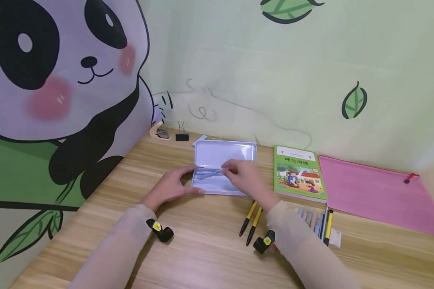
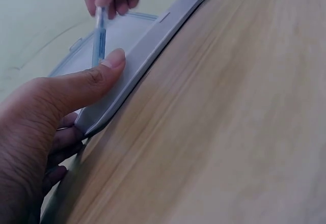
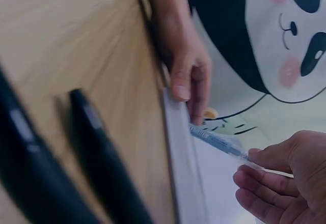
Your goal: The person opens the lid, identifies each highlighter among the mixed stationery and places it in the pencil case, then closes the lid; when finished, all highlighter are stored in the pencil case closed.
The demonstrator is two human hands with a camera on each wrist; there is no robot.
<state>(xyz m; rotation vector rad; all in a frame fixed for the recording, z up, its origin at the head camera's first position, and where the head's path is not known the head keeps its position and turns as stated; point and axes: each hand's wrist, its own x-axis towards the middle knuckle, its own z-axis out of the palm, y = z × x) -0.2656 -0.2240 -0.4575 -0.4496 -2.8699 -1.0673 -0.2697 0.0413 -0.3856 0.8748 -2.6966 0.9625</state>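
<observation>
A pale lilac pencil case (image 1: 226, 154) lies open on the desk, its lid raised at the back. My left hand (image 1: 169, 185) grips the case's left end, the thumb over the front rim and the fingers round the far side. Over the case's tray, my right hand (image 1: 246, 180) pinches one end of a slim light blue pen (image 3: 219, 141) with a clear end. The pen slants down to the left, its other end low at the tray. In the left wrist view, the left thumb (image 2: 113, 60) partly hides the pen's lower end.
Yellow and black pens (image 1: 254, 226) lie near my right wrist. Beyond that forearm sits a row of pens and markers (image 1: 312, 222) with a white block (image 1: 335, 238). A green book (image 1: 300, 174) and pink pouch (image 1: 376, 196) lie right. Behind are a binder clip (image 1: 182, 137) and stapler-like object (image 1: 160, 131).
</observation>
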